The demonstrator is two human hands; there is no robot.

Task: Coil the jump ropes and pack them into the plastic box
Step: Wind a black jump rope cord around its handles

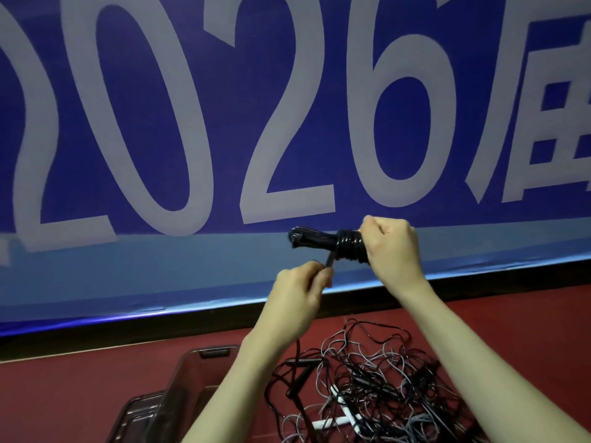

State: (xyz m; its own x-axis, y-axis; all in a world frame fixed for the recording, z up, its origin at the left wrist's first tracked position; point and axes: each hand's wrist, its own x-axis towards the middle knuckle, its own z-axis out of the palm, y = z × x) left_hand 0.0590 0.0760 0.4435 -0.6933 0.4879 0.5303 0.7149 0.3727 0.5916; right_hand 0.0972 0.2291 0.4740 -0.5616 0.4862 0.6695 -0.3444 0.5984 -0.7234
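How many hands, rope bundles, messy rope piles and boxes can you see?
Hands: 2, left hand and right hand
Coiled rope bundle: 1
Tangled rope pile: 1
Plastic box: 1
Total: 5

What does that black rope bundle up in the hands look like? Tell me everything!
The black rope bundle is a shiny jump rope, glossy like plastic. Its cord is wound in tight rings around the middle, and the dark handle ends stick out to the left. It is held in the air, lying sideways, in front of the blue banner. The right hand grips its wrapped end. The left hand pinches the loose tail hanging below the rings.
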